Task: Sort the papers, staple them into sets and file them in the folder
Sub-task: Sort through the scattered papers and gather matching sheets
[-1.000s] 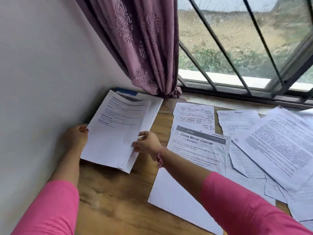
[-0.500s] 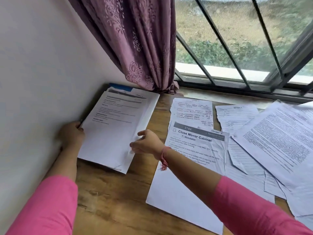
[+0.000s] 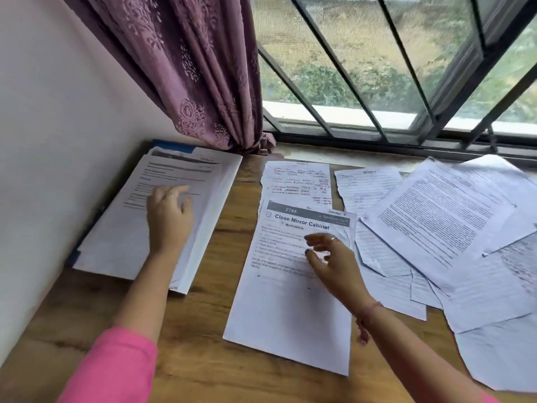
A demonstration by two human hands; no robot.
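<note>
One head-worn view (wide-angle) looks forward and down from close above the bench (image 3: 203, 359), facing the window (image 3: 377, 68), with the wall (image 3: 58, 141) on its left.

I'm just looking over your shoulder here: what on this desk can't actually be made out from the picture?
- Blue folder, head view: mostly hidden under the paper stack; only its edges show.
- Body text under the "Close Mirror Cabinet" heading on the sheet: too small, partly behind the right hand.
- Papers at the right: cut off by the frame edge.
- Left hand: fingers motion-blurred.
- Stapler: none in view.
</note>
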